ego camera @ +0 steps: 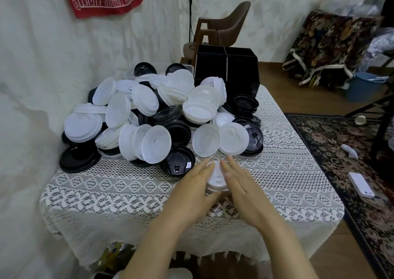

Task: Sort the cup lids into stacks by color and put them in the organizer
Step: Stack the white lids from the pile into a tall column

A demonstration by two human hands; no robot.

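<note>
Left hand (195, 182) and right hand (242, 185) flanked a white lid stack (217, 179).
Straight fingers (204, 168) touched its sides; mixed lid pile (149, 116) and black organizer (226, 65) stood behind.

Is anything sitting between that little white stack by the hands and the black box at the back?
Yes. The heap of loose lids lies right between the white stack and the black box, crowding against its front. The stack would probably need lifting over the heap.
</note>
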